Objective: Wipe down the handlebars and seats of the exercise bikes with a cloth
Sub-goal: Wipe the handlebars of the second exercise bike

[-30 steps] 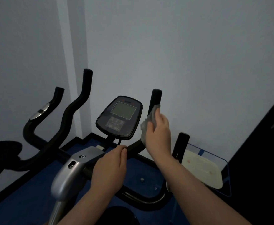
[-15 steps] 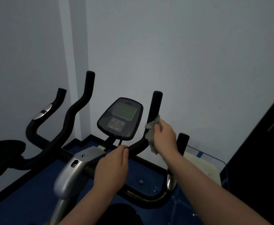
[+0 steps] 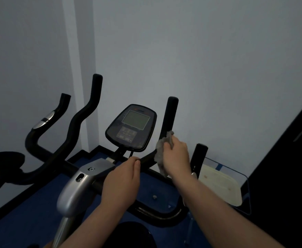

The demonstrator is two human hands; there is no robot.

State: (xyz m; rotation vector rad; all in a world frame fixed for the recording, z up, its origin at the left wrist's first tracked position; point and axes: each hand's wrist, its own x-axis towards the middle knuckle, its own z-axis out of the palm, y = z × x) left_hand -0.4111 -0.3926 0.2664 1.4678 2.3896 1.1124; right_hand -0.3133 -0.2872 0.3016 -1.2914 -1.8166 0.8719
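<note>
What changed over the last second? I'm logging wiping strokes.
The right hand, gripping the grey cloth, slid down the upright right handlebar toward its bend. The left hand kept its grip on the crossbar; the console stayed put.

grey cloth (image 3: 162,151), black handlebar (image 3: 170,117), blue floor (image 3: 30,217)

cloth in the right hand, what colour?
Grey. The cloth, gripped by the right hand against the black handlebar, shows in the head view.
</note>
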